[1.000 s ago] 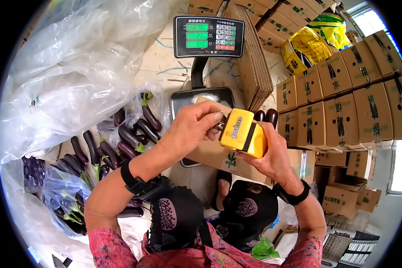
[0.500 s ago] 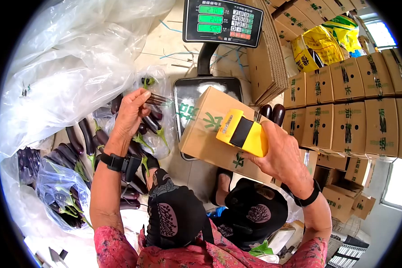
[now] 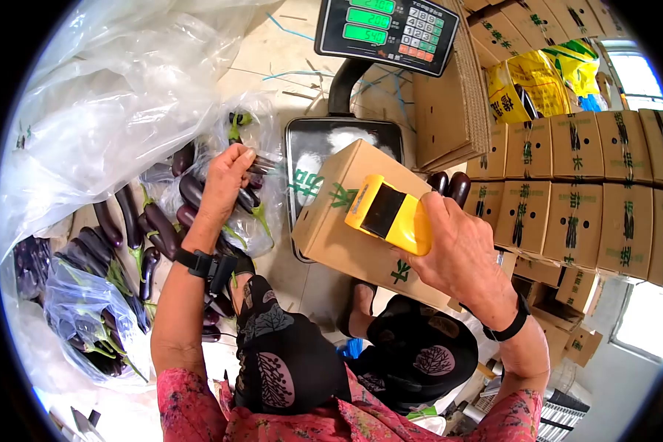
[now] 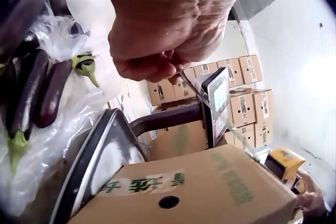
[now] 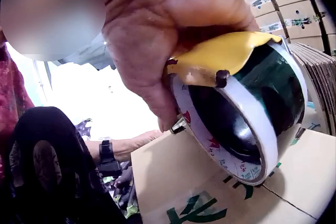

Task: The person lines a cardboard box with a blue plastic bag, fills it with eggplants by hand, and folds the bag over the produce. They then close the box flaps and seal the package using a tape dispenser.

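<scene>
My right hand (image 3: 460, 247) grips a yellow tape dispenser (image 3: 387, 217) over a cardboard carton (image 3: 331, 221). The right wrist view shows the dispenser's roll of clear tape (image 5: 252, 113) close above the carton. Off to the left, my left hand (image 3: 228, 180) pinches the end of a clear tape strip (image 4: 195, 91) between thumb and fingers. That strip runs taut across the carton toward the dispenser in the left wrist view. Beneath, the carton overlaps the platform of a scale (image 3: 302, 144), tilted across it in the head view.
Eggplants (image 3: 162, 228), some in clear plastic bags, lie on the left beside a large plastic sheet (image 3: 125, 96). The scale's display (image 3: 387, 33) rises beyond the platform. Flattened cardboard (image 3: 449, 96) leans to its right, next to stacked cartons (image 3: 574, 214). Two eggplants (image 3: 458, 188) show behind the carton.
My left hand has moved from the dispenser out to the left, drawing out a strip of tape. My right hand keeps its grip; the dispenser's angle has turned slightly.
</scene>
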